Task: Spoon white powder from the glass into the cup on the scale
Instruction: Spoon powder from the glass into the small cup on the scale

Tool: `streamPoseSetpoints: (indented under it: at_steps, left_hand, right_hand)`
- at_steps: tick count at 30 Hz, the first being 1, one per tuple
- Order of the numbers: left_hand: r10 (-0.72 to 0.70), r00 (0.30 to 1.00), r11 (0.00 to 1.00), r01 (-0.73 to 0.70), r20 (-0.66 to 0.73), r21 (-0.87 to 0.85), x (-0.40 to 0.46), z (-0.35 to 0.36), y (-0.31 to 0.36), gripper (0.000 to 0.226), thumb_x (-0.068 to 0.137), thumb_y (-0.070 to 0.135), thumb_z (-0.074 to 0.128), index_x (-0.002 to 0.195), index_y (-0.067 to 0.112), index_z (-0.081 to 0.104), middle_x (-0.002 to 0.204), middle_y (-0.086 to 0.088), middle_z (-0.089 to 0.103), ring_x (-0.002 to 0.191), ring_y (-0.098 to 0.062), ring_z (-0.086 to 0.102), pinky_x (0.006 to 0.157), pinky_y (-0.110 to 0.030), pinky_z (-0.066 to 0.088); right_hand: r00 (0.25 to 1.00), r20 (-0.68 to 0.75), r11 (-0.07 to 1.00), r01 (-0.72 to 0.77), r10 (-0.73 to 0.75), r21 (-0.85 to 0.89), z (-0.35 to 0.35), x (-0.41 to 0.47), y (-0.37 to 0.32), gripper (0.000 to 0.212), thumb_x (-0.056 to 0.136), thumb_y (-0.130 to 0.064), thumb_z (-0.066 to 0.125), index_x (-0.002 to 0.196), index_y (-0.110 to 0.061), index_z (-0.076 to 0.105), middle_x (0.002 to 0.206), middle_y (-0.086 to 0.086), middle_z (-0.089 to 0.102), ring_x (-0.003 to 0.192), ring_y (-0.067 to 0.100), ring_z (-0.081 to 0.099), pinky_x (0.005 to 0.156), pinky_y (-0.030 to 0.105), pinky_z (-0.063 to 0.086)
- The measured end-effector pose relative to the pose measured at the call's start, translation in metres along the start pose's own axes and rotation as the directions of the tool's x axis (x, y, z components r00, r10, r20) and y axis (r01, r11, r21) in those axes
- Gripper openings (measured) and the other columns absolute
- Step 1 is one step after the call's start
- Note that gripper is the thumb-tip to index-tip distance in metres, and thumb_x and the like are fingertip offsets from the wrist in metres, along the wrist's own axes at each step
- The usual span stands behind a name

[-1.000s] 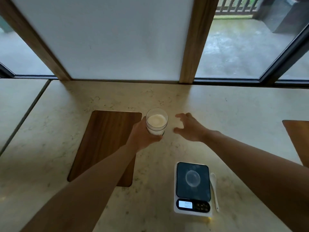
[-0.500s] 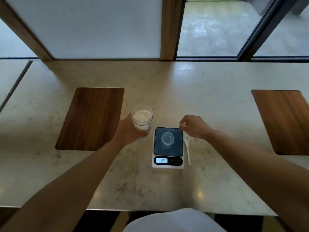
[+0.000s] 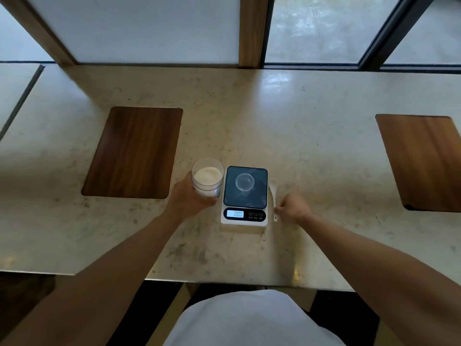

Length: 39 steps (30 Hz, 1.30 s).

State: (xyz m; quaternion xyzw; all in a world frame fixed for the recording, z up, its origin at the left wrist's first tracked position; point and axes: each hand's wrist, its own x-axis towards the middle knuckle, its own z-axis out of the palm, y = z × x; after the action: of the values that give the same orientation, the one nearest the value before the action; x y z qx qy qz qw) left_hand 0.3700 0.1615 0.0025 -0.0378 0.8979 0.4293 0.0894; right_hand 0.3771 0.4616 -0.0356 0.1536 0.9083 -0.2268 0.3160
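Note:
A clear glass [image 3: 207, 177] holding white powder stands just left of the scale, and my left hand [image 3: 189, 199] is wrapped around its lower part. The white scale [image 3: 245, 196] has a dark top plate and a lit display. A small clear cup [image 3: 245, 182] sits in the middle of that plate. A white spoon [image 3: 274, 193] lies on the counter along the scale's right side, bowl pointing away from me. My right hand [image 3: 293, 209] pinches the near end of the spoon's handle with curled fingers.
Two dark wooden boards lie on the beige stone counter [image 3: 311, 136]: one [image 3: 133, 152] left of the glass, one [image 3: 424, 161] at the far right. A wooden post [image 3: 252, 31] and window frames rise behind. The counter's near edge runs just above my white-clothed lap.
My left hand brought the glass toward me and set it beside the scale. My right hand slid from the spoon's far end down to its near handle end and closed there.

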Motion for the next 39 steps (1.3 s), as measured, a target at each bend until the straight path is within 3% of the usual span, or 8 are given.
streamPoseSetpoints:
  at_steps: [3, 9, 16, 19, 21, 28, 34, 39]
  left_hand:
    - [-0.013, 1.000, 1.000, 0.013, -0.001, 0.011, -0.004, 0.001, -0.001, 0.083, 0.054, 0.034, 0.090, 0.128, 0.025, 0.053, 0.115, 0.005, 0.066, 0.103, -0.018, 0.062, 0.091, -0.037, 0.052]
    - [-0.018, 1.000, 1.000, 0.018, -0.001, 0.014, -0.009, 0.000, -0.004, 0.086, 0.054, 0.035, 0.091, 0.129, 0.023, 0.052, 0.117, 0.004, 0.066, 0.104, -0.018, 0.062, 0.091, -0.036, 0.052]
    - [-0.029, 1.000, 0.999, 0.029, 0.000, 0.030, -0.009, -0.003, -0.003, 0.084, 0.055, 0.032, 0.092, 0.129, 0.021, 0.052, 0.118, 0.001, 0.066, 0.104, -0.019, 0.062, 0.091, -0.037, 0.052]
    - [-0.006, 1.000, 1.000, 0.006, 0.019, 0.031, -0.006, -0.003, 0.000, 0.084, 0.056, 0.031, 0.092, 0.129, 0.021, 0.052, 0.118, 0.002, 0.065, 0.104, -0.019, 0.061, 0.091, -0.036, 0.052]
    - [-0.005, 1.000, 0.999, 0.004, 0.029, 0.039, -0.004, -0.003, 0.002, 0.083, 0.057, 0.031, 0.092, 0.129, 0.021, 0.051, 0.118, 0.003, 0.063, 0.103, -0.017, 0.060, 0.089, -0.031, 0.050]
    - [0.004, 0.999, 0.995, -0.009, 0.049, 0.097, 0.004, -0.002, 0.011, 0.081, 0.060, 0.030, 0.089, 0.130, 0.020, 0.050, 0.119, 0.002, 0.064, 0.099, -0.013, 0.058, 0.081, -0.025, 0.043]
    - [-0.001, 0.998, 0.993, -0.006, 0.059, 0.119, 0.009, -0.001, 0.016, 0.078, 0.060, 0.032, 0.088, 0.128, 0.021, 0.052, 0.118, 0.002, 0.065, 0.101, -0.017, 0.061, 0.083, -0.026, 0.045]
    - [0.008, 0.998, 0.992, -0.015, 0.061, 0.123, 0.009, -0.001, 0.021, 0.078, 0.060, 0.031, 0.088, 0.128, 0.021, 0.052, 0.119, 0.000, 0.066, 0.102, -0.017, 0.060, 0.083, -0.027, 0.045]
  right_hand:
    - [0.998, -0.057, 1.000, -0.016, 0.016, 0.001, 0.007, -0.001, -0.004, 0.027, 0.088, -0.028, 0.069, 0.068, -0.010, 0.067, 0.064, 0.004, 0.065, 0.060, 0.020, 0.063, 0.055, 0.029, 0.046]
    - [0.990, -0.123, 0.997, -0.070, 0.068, -0.017, 0.012, -0.002, -0.012, 0.023, 0.083, -0.017, 0.071, 0.064, -0.015, 0.058, 0.061, 0.001, 0.059, 0.055, 0.017, 0.056, 0.047, 0.026, 0.038]
    - [0.992, -0.119, 0.995, -0.038, 0.049, 0.091, 0.012, -0.001, -0.004, 0.020, 0.084, -0.016, 0.067, 0.069, -0.003, 0.070, 0.067, 0.013, 0.070, 0.064, 0.029, 0.069, 0.066, 0.041, 0.060]
    - [0.986, -0.161, 0.994, -0.015, 0.033, 0.111, 0.005, 0.000, -0.004, 0.028, 0.087, -0.019, 0.067, 0.065, -0.001, 0.067, 0.056, 0.006, 0.061, 0.050, 0.020, 0.057, 0.054, 0.032, 0.051]
    - [0.975, -0.221, 0.992, 0.027, 0.001, 0.126, -0.001, -0.003, -0.007, 0.033, 0.088, -0.018, 0.066, 0.061, 0.000, 0.063, 0.051, 0.005, 0.055, 0.045, 0.018, 0.047, 0.048, 0.029, 0.040]
    - [0.874, -0.449, 0.947, 0.281, -0.185, 0.156, -0.032, -0.017, -0.028, 0.023, 0.093, -0.024, 0.063, 0.078, -0.008, 0.069, 0.071, 0.004, 0.068, 0.062, 0.015, 0.063, 0.055, 0.024, 0.048]
    - [0.869, -0.335, 0.852, 0.455, -0.364, 0.257, -0.060, -0.041, -0.051, 0.015, 0.098, -0.024, 0.059, 0.092, -0.013, 0.067, 0.073, 0.002, 0.072, 0.048, 0.011, 0.069, 0.038, 0.014, 0.043]
    - [0.788, -0.335, 0.781, 0.594, -0.517, 0.192, -0.067, -0.055, -0.065, 0.013, 0.098, -0.021, 0.061, 0.097, -0.013, 0.070, 0.071, -0.003, 0.067, 0.049, 0.010, 0.061, 0.050, 0.015, 0.046]
